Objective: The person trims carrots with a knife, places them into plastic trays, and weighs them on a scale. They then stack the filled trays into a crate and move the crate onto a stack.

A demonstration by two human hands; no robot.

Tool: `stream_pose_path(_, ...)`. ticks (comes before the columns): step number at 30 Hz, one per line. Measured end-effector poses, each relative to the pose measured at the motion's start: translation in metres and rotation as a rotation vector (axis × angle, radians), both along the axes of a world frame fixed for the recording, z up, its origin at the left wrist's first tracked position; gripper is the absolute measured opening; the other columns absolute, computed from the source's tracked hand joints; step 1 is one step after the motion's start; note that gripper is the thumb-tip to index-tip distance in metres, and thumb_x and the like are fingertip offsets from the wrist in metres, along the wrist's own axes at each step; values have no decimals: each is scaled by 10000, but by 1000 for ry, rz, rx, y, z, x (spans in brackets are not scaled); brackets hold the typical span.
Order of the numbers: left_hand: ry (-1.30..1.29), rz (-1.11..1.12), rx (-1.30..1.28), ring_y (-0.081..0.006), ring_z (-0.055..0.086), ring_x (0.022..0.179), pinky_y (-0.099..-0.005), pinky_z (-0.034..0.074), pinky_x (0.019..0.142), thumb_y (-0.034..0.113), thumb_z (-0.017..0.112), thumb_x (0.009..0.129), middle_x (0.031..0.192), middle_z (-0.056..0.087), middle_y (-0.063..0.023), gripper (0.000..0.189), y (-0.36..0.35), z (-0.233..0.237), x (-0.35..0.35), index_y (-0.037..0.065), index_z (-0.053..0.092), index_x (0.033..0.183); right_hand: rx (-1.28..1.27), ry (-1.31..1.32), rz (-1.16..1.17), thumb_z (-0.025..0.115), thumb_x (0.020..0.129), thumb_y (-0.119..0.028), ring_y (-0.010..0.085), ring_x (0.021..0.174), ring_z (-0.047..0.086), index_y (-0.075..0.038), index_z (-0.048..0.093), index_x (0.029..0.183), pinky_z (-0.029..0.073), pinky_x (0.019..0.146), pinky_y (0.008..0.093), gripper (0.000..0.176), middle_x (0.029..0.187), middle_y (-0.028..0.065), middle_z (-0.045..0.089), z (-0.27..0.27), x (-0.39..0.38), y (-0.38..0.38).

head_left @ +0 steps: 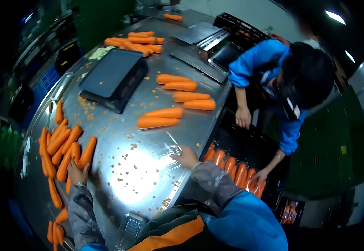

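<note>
My left hand [78,172] is at the carrot pile [58,144] on the left of the metal table, its fingers and thumb curled round the lower end of a carrot [75,151]. Near the table's right edge, my right hand [186,158] pinches the side of a clear plastic tray [168,162], which is hard to see against the glare. Just beyond that tray lie paired carrots [159,118] in a staggered row. A second clear plastic tray [131,228] rests close to my body.
A dark-topped scale-like box [111,77] stands mid-table, with more carrots [138,43] behind it. Scraps litter the metal table [119,129]. At right, a co-worker in blue [261,58] reaches into a black crate [269,201] of wrapped carrots [240,173]. A metal machine [205,44] sits at the back.
</note>
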State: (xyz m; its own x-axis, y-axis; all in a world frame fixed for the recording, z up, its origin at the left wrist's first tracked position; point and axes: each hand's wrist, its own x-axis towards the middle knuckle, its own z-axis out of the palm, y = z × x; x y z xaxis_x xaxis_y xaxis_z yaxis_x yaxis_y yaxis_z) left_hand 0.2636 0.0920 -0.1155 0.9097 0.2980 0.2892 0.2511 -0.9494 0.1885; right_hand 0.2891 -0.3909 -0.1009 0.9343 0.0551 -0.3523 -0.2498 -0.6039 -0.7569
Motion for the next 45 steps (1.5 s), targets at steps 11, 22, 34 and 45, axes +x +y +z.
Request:
stream_pose_path(11, 550, 282, -1055, -302, 625, 992, -420, 528, 811, 199, 746, 743, 1091, 630, -142, 667, 36, -53, 4, -2, 433, 1296, 142, -334, -51, 638, 835, -103, 295, 826, 598, -48, 599, 1066, 487, 735, 356, 241, 911, 105, 558, 3, -42, 12)
stream_pose_path(22, 147, -127, -1961, -254, 611, 994, -394, 508, 844, 25, 714, 711, 1059, 601, -127, 443, -168, 65, -151, 36, 493, 1094, 563, -325, 375, 544, 804, 67, 160, 717, 588, 3, 645, 978, 458, 631, 252, 211, 880, 74, 603, 36, -83, 79)
stream_pose_path(34, 177, -67, -1177, -187, 628, 802, -322, 517, 744, -14, 712, 572, 875, 634, -70, 465, -195, 76, -197, 8, 557, 1010, 492, -613, 776, 558, 773, 48, 210, 645, 624, -23, 648, 958, 485, 575, 300, 217, 777, 108, 641, 83, -88, 120)
stream_pose_path(45, -416, 363, -1887, -274, 623, 851, -379, 531, 733, 242, 688, 758, 950, 591, -145, 514, -84, 80, -295, 15, 463, 1160, 486, 50, 557, 587, 887, -48, 115, 745, 573, 13, 641, 995, 456, 697, 249, 136, 811, 51, 622, 19, -98, 104)
